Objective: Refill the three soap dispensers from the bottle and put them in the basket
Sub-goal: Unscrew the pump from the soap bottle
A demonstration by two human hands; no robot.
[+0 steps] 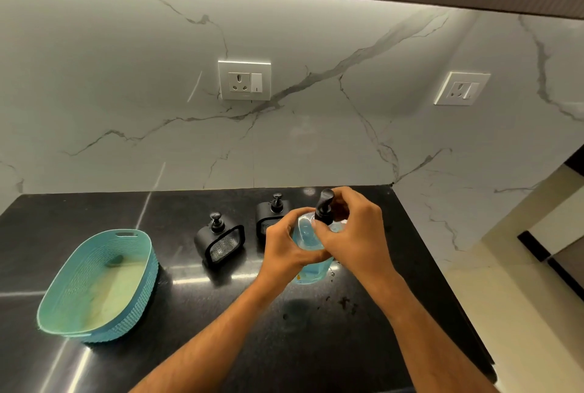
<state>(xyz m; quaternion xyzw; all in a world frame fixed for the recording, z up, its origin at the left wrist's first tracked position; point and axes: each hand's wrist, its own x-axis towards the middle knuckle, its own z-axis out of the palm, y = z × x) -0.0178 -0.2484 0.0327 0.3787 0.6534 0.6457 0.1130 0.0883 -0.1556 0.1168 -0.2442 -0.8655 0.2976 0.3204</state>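
A clear bottle point(306, 234) of blue soap stands on the black counter point(221, 329) at centre right. My left hand point(286, 247) grips its body. My right hand point(354, 231) holds the black pump top point(325, 206) at the bottle's neck. Two black soap dispensers stand behind: one point(219, 242) to the left of my hands, another point(270, 212) partly hidden by my left hand. A third dispenser is not in sight. The teal basket point(79, 272) lies at the left, empty.
A marble wall with two sockets point(245, 80) point(462, 88) rises behind the counter. The counter ends at the right in an edge point(448, 282) above a pale floor. Small dark spots point(344, 301) mark the counter in front of the bottle.
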